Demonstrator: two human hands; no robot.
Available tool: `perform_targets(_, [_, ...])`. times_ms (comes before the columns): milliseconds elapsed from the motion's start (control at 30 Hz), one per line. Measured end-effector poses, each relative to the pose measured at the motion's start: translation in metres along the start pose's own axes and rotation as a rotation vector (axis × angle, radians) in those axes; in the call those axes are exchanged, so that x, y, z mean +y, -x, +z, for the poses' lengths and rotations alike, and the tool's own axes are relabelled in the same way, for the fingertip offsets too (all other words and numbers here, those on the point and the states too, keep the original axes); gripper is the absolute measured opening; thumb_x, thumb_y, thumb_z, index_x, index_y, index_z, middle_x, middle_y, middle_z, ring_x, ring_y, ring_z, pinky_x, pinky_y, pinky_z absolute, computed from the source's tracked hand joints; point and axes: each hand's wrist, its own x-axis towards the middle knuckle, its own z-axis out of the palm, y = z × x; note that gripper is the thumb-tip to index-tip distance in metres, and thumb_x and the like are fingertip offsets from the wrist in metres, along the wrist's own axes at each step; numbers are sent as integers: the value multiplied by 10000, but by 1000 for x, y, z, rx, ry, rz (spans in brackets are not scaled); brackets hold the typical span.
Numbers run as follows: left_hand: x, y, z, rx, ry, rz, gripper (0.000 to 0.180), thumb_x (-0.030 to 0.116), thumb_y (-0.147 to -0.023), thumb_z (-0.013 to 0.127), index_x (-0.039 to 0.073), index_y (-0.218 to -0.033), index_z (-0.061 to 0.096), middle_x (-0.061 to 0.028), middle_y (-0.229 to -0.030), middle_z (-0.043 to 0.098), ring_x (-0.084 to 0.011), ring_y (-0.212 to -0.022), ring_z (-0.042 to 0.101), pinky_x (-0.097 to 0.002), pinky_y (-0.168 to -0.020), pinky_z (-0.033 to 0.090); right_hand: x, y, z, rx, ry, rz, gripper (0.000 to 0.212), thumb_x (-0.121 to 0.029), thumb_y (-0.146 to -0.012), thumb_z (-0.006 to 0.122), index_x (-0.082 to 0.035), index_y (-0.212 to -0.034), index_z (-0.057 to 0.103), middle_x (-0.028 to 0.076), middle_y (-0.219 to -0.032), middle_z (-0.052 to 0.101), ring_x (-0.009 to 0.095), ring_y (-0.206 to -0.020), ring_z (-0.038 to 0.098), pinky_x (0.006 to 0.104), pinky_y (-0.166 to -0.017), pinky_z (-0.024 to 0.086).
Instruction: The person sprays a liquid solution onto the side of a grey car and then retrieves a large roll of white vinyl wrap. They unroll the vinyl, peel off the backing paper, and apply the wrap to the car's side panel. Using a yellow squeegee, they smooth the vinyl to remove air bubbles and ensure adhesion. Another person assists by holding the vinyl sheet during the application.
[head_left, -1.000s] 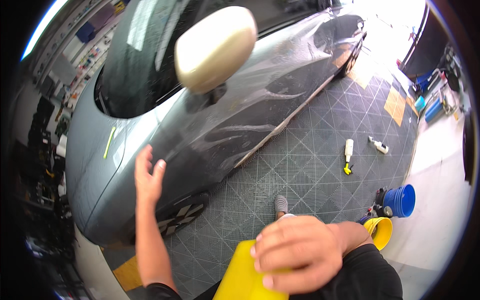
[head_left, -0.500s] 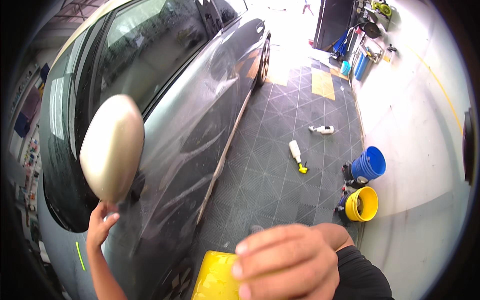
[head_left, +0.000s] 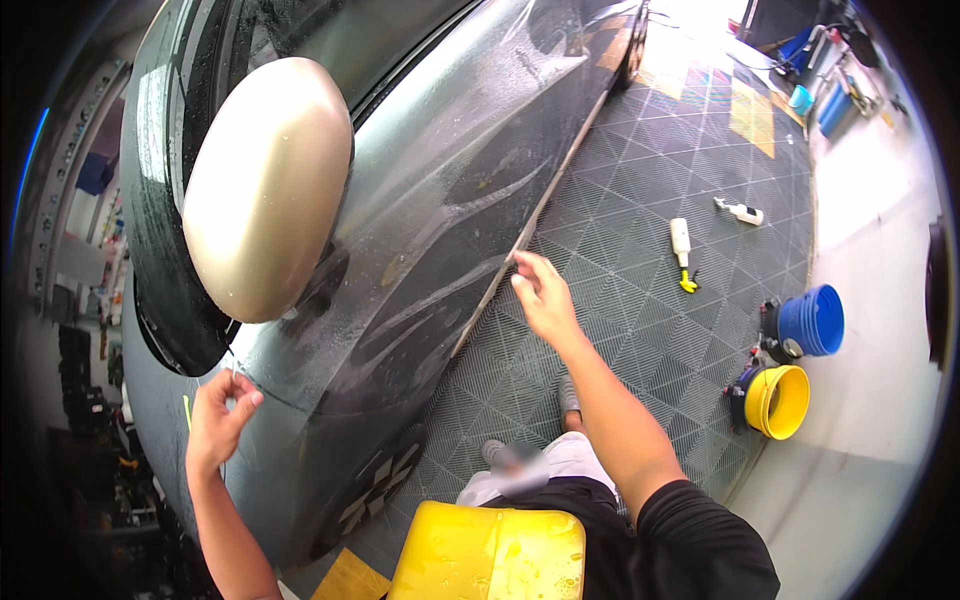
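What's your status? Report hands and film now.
Left hand pinching film edge near mirror. Right hand gripping film at door's lower edge. Film wet on door. Nothing in the way.

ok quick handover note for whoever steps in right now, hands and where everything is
Left hand: grip pinched on the edge of the clear film by the front of the car door, below the side mirror.
Right hand: fingers on the film's lower edge at the sill.
Film lies wet and rippled over the door; not smoothed flat yet.
Yellow squeegee sits at the person's waist, in neither hand.
On the floor: spray bottle, blue bucket, yellow bucket.
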Motion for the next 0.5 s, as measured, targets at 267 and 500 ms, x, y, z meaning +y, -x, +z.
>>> perform_targets(267, [71,57,55,-22,-95,-171,144,73,-798,731,-7,-783,612,-39,-594,546,-99,-564,499,-264,-540,412,14,-128,53,-70,225,-213,517,-239,-955,552,-92,-1438,440,213,-1532,316,387,-1386,350,438,-1134,323])
perform_targets(500, [94,76,78,-205,104,-295,171,113,-802,789,-3,-823,665,6,-539,518,-50,-487,440,-235,-472,371,33,-150,62,-52,71,-166,525,-241,-978,518,-109,-1470,392,211,-1529,326,376,-1383,364,418,-1137,320])
